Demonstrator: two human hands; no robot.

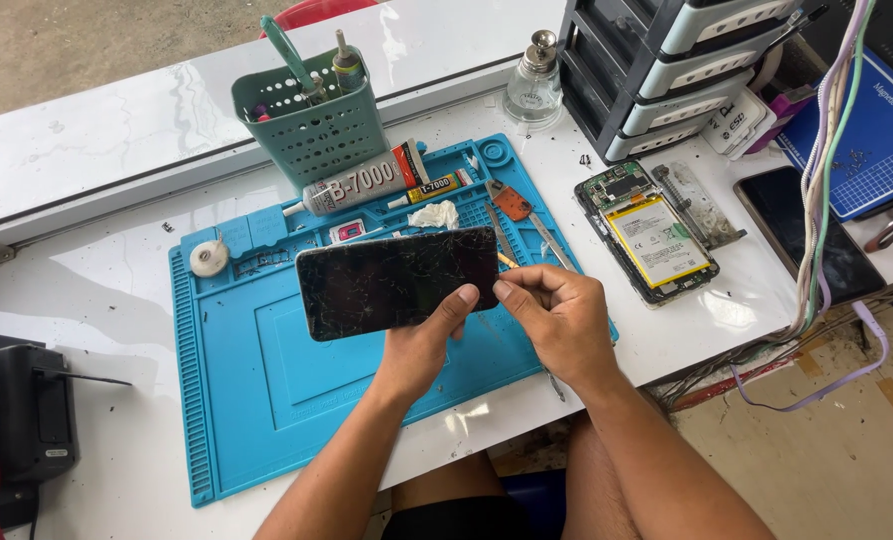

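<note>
My left hand [421, 340] holds a black phone screen [391, 280] with a cracked glass face, thumb on its right end, above a blue work mat [256, 390]. Next to it, my right hand [556, 315] pinches the screen's right edge with thumb and fingers. A thin metal tool [553, 384] pokes out below that hand. An opened phone body with a yellow battery [651, 235] lies on the white table to the right.
A green tool holder [316, 125], glue tubes [361, 185], tweezers and an orange pick [514, 205] lie at the mat's far side. A glass bottle [534, 80], grey drawers [666, 70], another dark phone [811, 235], hanging cables [826, 180] and a black device [31, 415] surround it.
</note>
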